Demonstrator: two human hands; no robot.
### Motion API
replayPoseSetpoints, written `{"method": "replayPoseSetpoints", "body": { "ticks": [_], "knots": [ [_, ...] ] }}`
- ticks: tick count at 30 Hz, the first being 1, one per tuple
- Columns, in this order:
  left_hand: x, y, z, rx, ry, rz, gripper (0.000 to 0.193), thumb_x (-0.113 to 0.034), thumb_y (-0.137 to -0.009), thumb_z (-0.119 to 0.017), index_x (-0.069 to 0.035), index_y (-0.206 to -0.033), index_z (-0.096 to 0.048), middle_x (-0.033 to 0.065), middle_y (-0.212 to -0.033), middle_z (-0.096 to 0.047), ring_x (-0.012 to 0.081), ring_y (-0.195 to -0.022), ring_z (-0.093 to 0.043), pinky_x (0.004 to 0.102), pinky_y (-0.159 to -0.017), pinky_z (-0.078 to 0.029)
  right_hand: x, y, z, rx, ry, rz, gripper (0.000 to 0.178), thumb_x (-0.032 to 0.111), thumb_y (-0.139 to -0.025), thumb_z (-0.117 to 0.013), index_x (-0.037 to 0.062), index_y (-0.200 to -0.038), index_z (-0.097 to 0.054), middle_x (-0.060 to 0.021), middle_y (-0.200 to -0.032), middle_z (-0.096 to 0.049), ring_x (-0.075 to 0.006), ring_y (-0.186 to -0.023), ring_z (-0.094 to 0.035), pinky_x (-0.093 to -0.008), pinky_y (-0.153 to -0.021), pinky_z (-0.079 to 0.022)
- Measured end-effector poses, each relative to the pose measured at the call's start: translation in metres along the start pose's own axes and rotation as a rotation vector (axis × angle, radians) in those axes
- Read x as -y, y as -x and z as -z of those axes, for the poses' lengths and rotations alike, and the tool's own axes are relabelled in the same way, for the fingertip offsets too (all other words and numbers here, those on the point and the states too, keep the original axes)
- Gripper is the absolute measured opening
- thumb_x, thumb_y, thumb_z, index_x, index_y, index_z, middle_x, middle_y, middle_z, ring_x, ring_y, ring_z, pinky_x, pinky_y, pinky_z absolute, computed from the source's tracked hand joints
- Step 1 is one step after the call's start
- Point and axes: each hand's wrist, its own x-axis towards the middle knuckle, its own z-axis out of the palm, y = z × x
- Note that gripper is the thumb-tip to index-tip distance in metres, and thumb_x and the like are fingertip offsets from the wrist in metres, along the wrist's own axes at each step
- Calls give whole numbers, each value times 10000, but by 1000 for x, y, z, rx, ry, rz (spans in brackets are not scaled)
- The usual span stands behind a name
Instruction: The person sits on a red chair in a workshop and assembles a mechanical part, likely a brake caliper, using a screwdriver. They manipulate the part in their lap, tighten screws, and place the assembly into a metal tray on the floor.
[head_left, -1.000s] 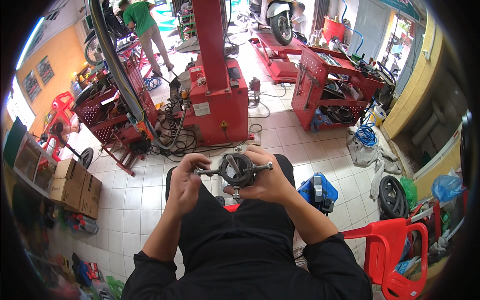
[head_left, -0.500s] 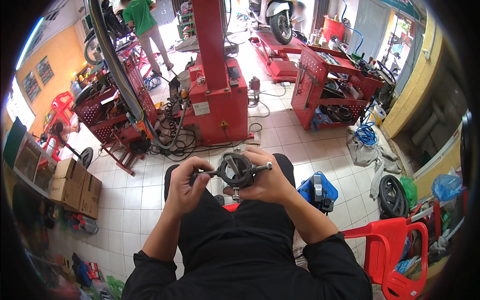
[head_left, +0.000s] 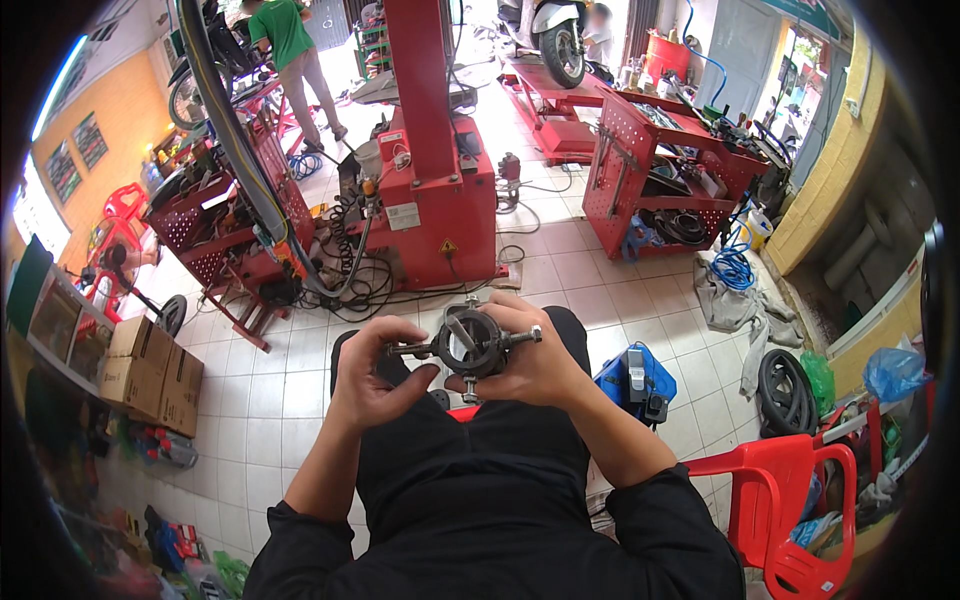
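Note:
A dark metal ring (head_left: pixel 445 345) with several bolts sticking out around it is held over my lap. My right hand (head_left: pixel 525 350) is closed around its right side, thumb below and fingers above. A bolt with a hex head (head_left: pixel 536 332) pokes out past those fingers. My left hand (head_left: pixel 375 375) is at the left bolt (head_left: pixel 408 349), its thumb and fingers spread apart on either side of the shaft. Whether its curled fingers touch the bolt is hard to make out. A pale metal piece shows within the ring's opening.
A red machine with a column (head_left: pixel 440 220) stands ahead, hoses and cables on the floor around it. Red tool carts (head_left: pixel 650 180) flank it. At my right are a blue box (head_left: pixel 655 385) and a red chair (head_left: pixel 775 500); cardboard boxes (head_left: pixel 150 375) stand left. A person in green (head_left: pixel 280 35) stands farther off.
My left thumb has come down and away from the left bolt, opening the pinch. The ring and my right hand stay nearly where they were.

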Motion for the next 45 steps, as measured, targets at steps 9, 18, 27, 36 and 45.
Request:
{"method": "replayPoseSetpoints", "body": {
  "ticks": [9,18,27,36,45],
  "knots": [
    [3,-1,9,90,-68,-12,198,-12,-744,-664,14,-923,-583,93,-845,-615,165,-783,-602,280,-703,-475,3,1,0,0,31,-9,499,244,-532,-847,57,-935,-620,-88,-836,-567,-267,-792,-568,-366,-686,-463],
    [3,-2,7,66,-65,-33,87,-53,-807,-620,5,-867,-597,89,-771,-600,143,-697,-572,263,-625,-451,1,1,0,-1,10,1,501,236,-537,-848,53,-943,-619,-90,-834,-564,-266,-791,-568,-361,-686,-463],
    [12,4,0,16,171,236,191,-175,-936,-481,2,-895,-539,49,-705,-527,99,-617,-483,242,-561,-384,-2,1,1,-3,17,-5,485,230,-548,-829,50,-947,-619,-98,-840,-563,-276,-790,-564,-366,-688,-462],
    [27,10,-6,17,443,277,197,-192,-882,-538,-39,-946,-431,-10,-748,-394,72,-647,-360,201,-603,-321,-11,-2,-1,-107,126,-135,440,220,-529,-822,75,-895,-626,-70,-806,-527,-258,-738,-563,-361,-651,-465],
    [23,12,-35,200,264,213,623,-97,-586,-817,-77,-1005,-357,59,-980,-501,134,-986,-494,310,-861,-419,0,2,-10,-76,66,-83,487,203,-524,-852,67,-950,-661,-60,-796,-522,-184,-706,-522,-313,-646,-443]
  ]
}}
